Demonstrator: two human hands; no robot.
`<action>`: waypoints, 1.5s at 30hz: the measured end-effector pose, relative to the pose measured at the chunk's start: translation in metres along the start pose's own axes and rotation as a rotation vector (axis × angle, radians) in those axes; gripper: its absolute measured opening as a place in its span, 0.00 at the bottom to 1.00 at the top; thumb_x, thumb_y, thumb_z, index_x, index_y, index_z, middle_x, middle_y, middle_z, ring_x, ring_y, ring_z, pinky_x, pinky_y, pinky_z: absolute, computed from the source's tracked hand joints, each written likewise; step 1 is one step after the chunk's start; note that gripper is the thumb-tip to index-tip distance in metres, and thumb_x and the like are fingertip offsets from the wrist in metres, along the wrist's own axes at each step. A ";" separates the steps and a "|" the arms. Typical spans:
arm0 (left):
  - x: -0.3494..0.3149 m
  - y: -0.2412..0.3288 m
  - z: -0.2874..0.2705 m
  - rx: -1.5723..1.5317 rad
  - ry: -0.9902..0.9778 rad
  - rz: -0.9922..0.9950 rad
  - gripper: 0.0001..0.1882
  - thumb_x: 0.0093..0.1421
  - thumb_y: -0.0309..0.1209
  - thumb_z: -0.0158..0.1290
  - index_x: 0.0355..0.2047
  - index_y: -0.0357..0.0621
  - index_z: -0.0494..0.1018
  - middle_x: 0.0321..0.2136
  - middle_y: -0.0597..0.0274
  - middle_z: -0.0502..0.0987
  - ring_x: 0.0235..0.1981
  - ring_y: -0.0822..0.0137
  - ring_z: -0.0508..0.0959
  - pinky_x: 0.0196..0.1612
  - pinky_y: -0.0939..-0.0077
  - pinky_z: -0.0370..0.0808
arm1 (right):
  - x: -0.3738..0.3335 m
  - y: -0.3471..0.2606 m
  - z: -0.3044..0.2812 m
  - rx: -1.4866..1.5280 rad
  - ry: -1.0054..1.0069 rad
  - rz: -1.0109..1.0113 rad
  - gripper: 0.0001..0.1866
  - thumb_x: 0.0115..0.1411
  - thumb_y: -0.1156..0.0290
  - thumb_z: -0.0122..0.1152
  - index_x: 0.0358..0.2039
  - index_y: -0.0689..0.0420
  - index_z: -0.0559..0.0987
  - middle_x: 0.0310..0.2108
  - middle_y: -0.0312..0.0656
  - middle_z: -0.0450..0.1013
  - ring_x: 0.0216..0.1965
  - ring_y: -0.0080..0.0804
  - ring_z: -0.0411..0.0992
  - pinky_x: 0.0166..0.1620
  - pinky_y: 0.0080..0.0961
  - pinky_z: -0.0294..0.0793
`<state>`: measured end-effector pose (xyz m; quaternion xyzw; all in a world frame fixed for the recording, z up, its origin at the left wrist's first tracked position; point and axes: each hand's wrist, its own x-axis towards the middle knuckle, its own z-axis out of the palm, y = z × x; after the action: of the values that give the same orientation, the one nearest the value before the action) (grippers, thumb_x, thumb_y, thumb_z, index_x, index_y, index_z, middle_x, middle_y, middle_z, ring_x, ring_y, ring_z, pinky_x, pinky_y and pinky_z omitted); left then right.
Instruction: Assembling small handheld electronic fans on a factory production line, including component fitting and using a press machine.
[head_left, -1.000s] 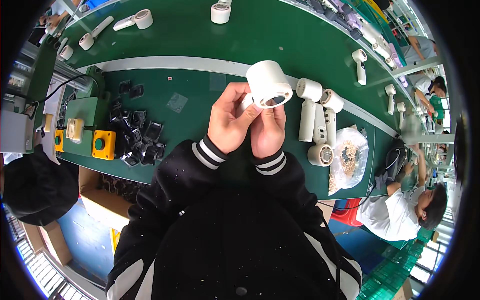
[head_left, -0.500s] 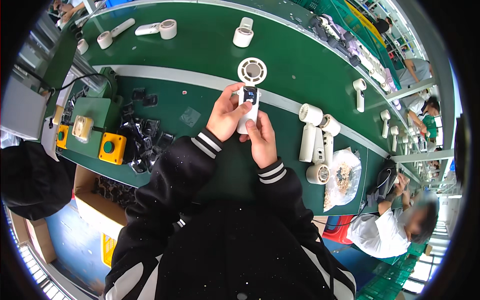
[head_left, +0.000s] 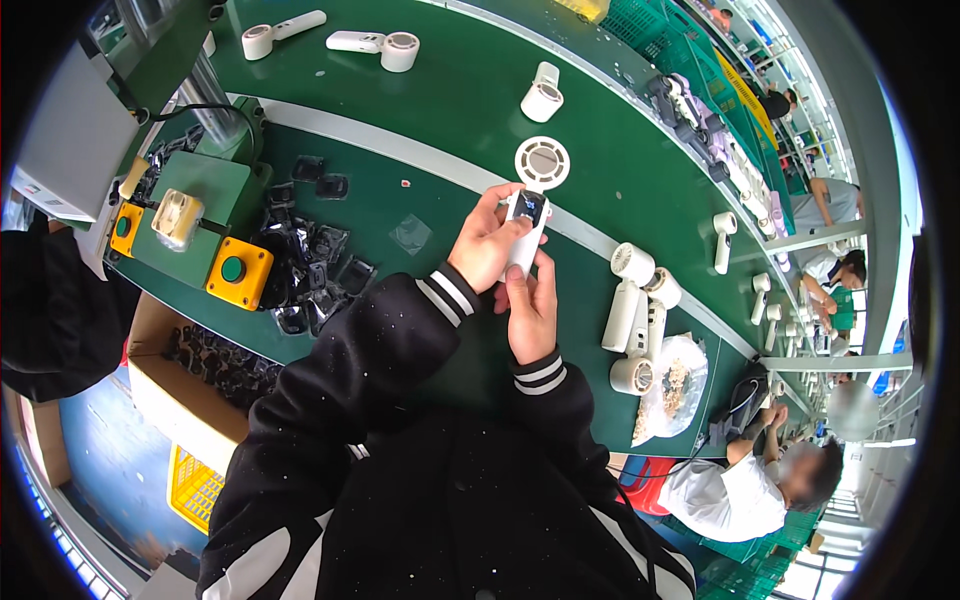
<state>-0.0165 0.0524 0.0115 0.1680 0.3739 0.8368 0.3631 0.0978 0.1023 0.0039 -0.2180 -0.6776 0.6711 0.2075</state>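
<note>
A white handheld fan [head_left: 542, 163] with a round slotted head and a dark display on its handle is held upright between my hands, over the green bench. My left hand [head_left: 488, 238] wraps the handle from the left, its thumb lying just below the display. Lower down, my right hand [head_left: 531, 306] grips the bottom of the handle with thumb and fingers. To the right of my hands several more white fans [head_left: 628, 318] lie in a cluster. A clear plastic bag [head_left: 680, 385] of small tan pieces sits beside them.
At left stands a green press fixture [head_left: 190, 225] with a yellow button box [head_left: 239, 273]. Black glossy parts [head_left: 318, 255] are heaped beside it. A cardboard box [head_left: 185, 400] holds dark pieces. Beyond a pale rail, spaced fans [head_left: 399, 52] lie on a green belt. A person [head_left: 735, 492] sits at right.
The whole view has shifted, so the bench and fixture appear farther right and tilted. The fan stays in both hands and leans slightly more to the right.
</note>
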 end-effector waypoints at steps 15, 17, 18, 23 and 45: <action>-0.014 -0.020 0.002 0.938 -0.118 0.172 0.41 0.64 0.46 0.49 0.67 0.36 0.45 0.56 0.36 0.63 0.59 0.44 0.63 0.63 0.60 0.59 | 0.088 0.014 -0.047 0.591 0.172 0.262 0.11 0.67 0.61 0.49 0.39 0.55 0.70 0.22 0.34 0.68 0.23 0.26 0.67 0.31 0.24 0.71; -0.012 -0.028 0.004 0.993 -0.138 0.201 0.39 0.64 0.45 0.49 0.66 0.36 0.46 0.57 0.38 0.62 0.60 0.44 0.63 0.63 0.59 0.59 | 0.136 0.031 -0.072 0.580 0.362 0.220 0.18 0.67 0.67 0.45 0.56 0.57 0.62 0.34 0.43 0.70 0.30 0.34 0.71 0.35 0.31 0.76; -0.011 -0.031 0.001 0.988 -0.131 0.209 0.39 0.64 0.45 0.49 0.66 0.36 0.46 0.57 0.38 0.62 0.60 0.44 0.63 0.63 0.59 0.59 | 0.154 0.031 -0.070 0.566 0.482 0.132 0.25 0.66 0.70 0.44 0.61 0.57 0.52 0.40 0.48 0.68 0.32 0.37 0.72 0.37 0.34 0.77; -0.012 -0.030 -0.003 1.008 -0.111 0.249 0.36 0.65 0.43 0.49 0.65 0.36 0.48 0.56 0.41 0.63 0.56 0.48 0.66 0.61 0.60 0.61 | 0.210 0.005 -0.045 0.391 0.579 0.011 0.46 0.58 0.77 0.52 0.69 0.57 0.35 0.55 0.56 0.59 0.43 0.43 0.71 0.36 0.34 0.79; -0.019 -0.003 0.019 1.346 0.143 0.734 0.43 0.51 0.31 0.59 0.63 0.32 0.49 0.61 0.36 0.53 0.62 0.40 0.56 0.62 0.45 0.51 | 0.046 -0.114 -0.043 0.226 -0.322 0.094 0.26 0.68 0.45 0.41 0.48 0.58 0.65 0.22 0.38 0.69 0.19 0.24 0.69 0.25 0.21 0.72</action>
<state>0.0078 0.0495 0.0219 0.4113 0.7454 0.5047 -0.1433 0.0833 0.1633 0.1182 -0.1145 -0.6113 0.7781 0.0880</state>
